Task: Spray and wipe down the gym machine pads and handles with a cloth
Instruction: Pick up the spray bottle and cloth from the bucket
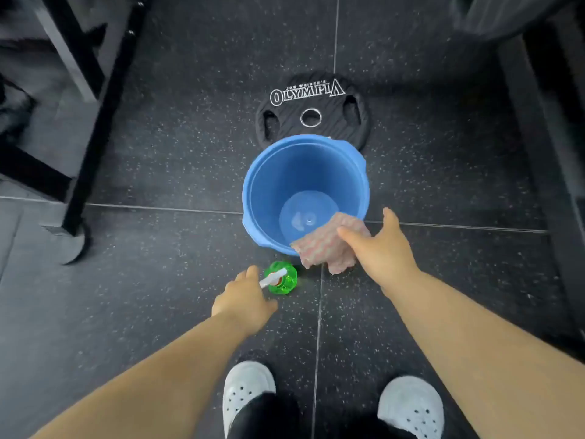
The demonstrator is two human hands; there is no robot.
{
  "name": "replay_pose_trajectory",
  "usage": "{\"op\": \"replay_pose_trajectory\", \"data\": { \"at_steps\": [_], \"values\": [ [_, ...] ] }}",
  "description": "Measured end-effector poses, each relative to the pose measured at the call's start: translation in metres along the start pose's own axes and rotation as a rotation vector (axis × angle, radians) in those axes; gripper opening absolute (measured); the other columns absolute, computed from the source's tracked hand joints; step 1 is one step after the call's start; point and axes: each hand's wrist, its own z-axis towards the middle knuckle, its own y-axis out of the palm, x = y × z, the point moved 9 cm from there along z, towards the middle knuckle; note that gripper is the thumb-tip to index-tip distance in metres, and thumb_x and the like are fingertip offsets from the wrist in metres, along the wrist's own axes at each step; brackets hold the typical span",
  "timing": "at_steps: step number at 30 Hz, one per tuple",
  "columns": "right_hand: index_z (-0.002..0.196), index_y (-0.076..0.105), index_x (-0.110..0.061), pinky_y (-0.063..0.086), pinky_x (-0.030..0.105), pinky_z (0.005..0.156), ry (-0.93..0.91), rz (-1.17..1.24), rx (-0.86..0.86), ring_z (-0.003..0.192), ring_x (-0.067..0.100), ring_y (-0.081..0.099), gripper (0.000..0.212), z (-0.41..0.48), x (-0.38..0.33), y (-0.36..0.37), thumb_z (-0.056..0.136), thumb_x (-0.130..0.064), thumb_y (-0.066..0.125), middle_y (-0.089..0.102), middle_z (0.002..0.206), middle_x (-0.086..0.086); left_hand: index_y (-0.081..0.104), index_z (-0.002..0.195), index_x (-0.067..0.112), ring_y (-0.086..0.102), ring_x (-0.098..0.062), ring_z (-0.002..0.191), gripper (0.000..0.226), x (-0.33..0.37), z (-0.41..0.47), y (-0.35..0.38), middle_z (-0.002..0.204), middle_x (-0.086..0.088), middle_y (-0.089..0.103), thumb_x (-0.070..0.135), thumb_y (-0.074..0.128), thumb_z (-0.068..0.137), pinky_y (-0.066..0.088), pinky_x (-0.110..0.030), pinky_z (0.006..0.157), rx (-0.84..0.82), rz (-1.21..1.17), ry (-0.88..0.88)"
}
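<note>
Green translucent spray bottle (286, 282), left hand (242, 300) beside it, fingers loose, right hand (383, 252), fingers spread, on nubbly cloth (320, 246)

A blue plastic bucket (253, 191) stands upright on black speckled rubber floor tiles (152, 255). Its far rim hides part of a black weight plate (329, 104) lettered OLYMPIA, which lies flat just behind it. Two white perforated clogs (247, 389) stand apart on the tiles at the near edge.

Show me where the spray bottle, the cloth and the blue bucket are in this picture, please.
spray bottle (287, 285): head view, on its green body.
cloth (319, 245): head view, on the middle of its fabric.
blue bucket (269, 172): head view, on its inner wall.
</note>
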Motion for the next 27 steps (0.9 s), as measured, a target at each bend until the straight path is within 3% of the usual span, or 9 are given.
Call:
{"op": "replay_pose_trajectory", "data": {
  "at_steps": [2,4,8,12,15,18,21,24,27],
  "values": [
    [0.156,0.013,-0.023,0.043,0.033,0.09,0.009,0.019,-0.003,0.126,0.024,0.052,0.094,0.018,0.012,0.016,0.084,-0.038,0.071,0.047,0.148,0.002,0.033,0.103,0.02,0.055,-0.032,0.107,0.036,-0.003,0.026,0.02,0.12,-0.007,0.052,0.035,0.062,0.089,0.05,-0.043,0.084,-0.02,-0.034,-0.004],
    [0.149,0.031,-0.02,0.049,0.034,0.082,0.062,0.059,-0.015,0.106,0.022,0.063,0.083,0.026,0.027,0.029,0.079,-0.034,0.074,0.06,0.13,0.002,0.033,0.104,0.021,0.057,-0.034,0.108,0.035,-0.005,0.044,0.037,0.12,-0.008,0.054,0.035,0.062,0.09,0.05,-0.044,0.086,-0.072,0.016,-0.011],
    [0.096,0.068,-0.012,0.061,0.043,0.067,0.13,0.15,-0.002,0.069,0.025,0.072,0.029,0.025,0.046,0.041,0.076,-0.032,0.076,0.073,0.082,0.006,0.044,0.126,0.019,0.059,-0.032,0.109,0.031,-0.008,0.064,0.051,0.12,-0.008,0.061,0.03,0.05,0.098,0.049,-0.041,0.089,-0.026,0.175,0.018],
    [0.087,0.07,-0.013,0.059,0.039,0.055,0.128,0.312,-0.057,0.061,0.025,0.07,0.006,0.011,0.036,0.039,0.082,-0.017,0.07,0.074,0.078,0.007,0.046,0.132,0.02,0.062,-0.032,0.107,0.031,0.003,0.059,0.041,0.117,-0.01,0.065,0.022,0.039,0.102,0.045,-0.036,0.086,-0.018,0.387,0.103],
    [0.098,0.066,-0.015,0.044,0.032,0.041,0.109,0.369,-0.086,0.056,0.024,0.061,0.015,-0.009,0.016,0.019,0.083,-0.011,0.065,0.07,0.08,0.009,0.049,0.125,0.017,0.06,-0.031,0.107,0.029,0.022,0.029,0.014,0.115,-0.009,0.065,0.032,0.034,0.105,0.046,-0.036,0.084,-0.003,0.452,0.226],
    [0.116,0.05,-0.022,0.057,0.046,0.051,0.03,0.312,-0.037,0.074,0.029,0.069,0.041,-0.041,-0.018,-0.023,0.081,-0.006,0.065,0.065,0.094,0.004,0.055,0.12,0.023,0.063,-0.029,0.1,0.03,0.042,-0.016,-0.022,0.108,-0.004,0.069,0.04,0.038,0.102,0.05,-0.035,0.081,-0.064,0.478,0.387],
    [0.138,0.03,-0.052,0.047,0.026,0.045,-0.09,0.215,-0.039,0.066,0.012,0.062,0.079,-0.088,-0.06,-0.069,0.081,-0.008,0.063,0.061,0.103,-0.005,0.061,0.114,0.031,0.063,-0.02,0.093,0.028,0.069,-0.076,-0.074,0.099,0.005,0.069,0.048,0.045,0.099,0.046,-0.031,0.078,-0.135,0.343,0.516],
    [0.138,0.045,-0.045,0.038,0.014,0.038,-0.172,0.086,-0.069,0.052,0.0,0.051,0.069,-0.136,-0.097,-0.11,0.084,-0.004,0.059,0.063,0.114,0.005,0.069,0.101,0.034,0.057,-0.002,0.073,0.022,0.11,-0.13,-0.141,0.078,0.015,0.064,0.051,0.059,0.093,0.042,-0.022,0.068,-0.209,0.092,0.577],
    [0.129,0.061,-0.034,0.041,0.021,0.035,-0.117,0.097,-0.133,0.047,0.004,0.059,0.053,-0.189,-0.118,-0.137,0.09,0.001,0.053,0.067,0.105,0.003,0.075,0.089,0.034,0.047,-0.004,0.061,0.017,0.153,-0.187,-0.199,0.066,0.014,0.058,0.05,0.073,0.084,0.036,-0.024,0.061,-0.35,-0.091,0.614]
  ]
}}
